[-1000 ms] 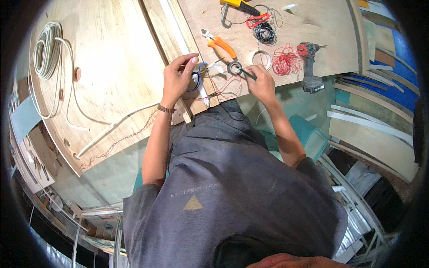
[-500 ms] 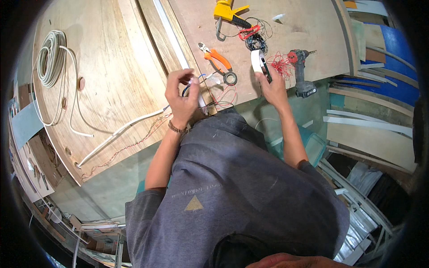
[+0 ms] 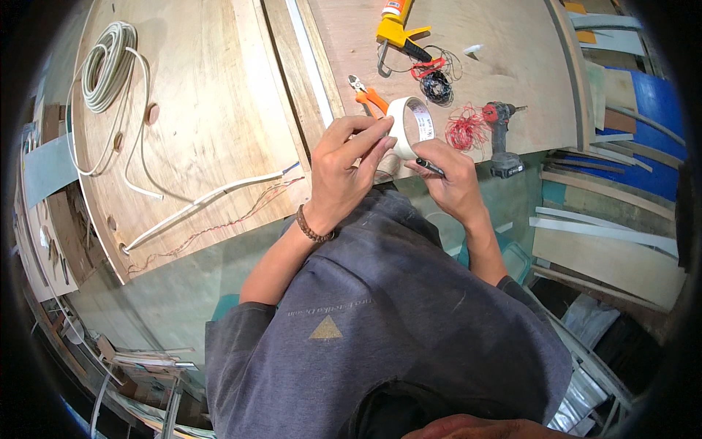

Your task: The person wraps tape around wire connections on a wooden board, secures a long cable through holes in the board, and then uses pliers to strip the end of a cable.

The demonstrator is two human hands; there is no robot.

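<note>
A roll of white masking tape (image 3: 397, 130) is upright between my two hands, just above the near edge of the wooden workbench (image 3: 219, 132). My right hand (image 3: 455, 181) grips its lower right side and also has a black marker pen (image 3: 430, 167) tucked in the fingers. Against the roll's left side, my left hand (image 3: 342, 170) is closed with thumb and fingertips pinching at the tape's outer edge. Behind the roll lie cutting pliers (image 3: 374, 101) with orange handles, partly covered. Wire ends near my left hand are mostly hidden by it.
A yellow caulking gun (image 3: 401, 33) lies at the back beside a black wire bundle (image 3: 436, 88). To the right are tangled red wire (image 3: 468, 129) and a cordless drill (image 3: 502, 135). A coil of white cable (image 3: 110, 69) rests at left; another white cable (image 3: 208, 197) crosses the board.
My right hand has brought the tape roll and marker leftward and turned the roll. My left hand has moved from the wires to the tape. The whole view has shifted slightly.
</note>
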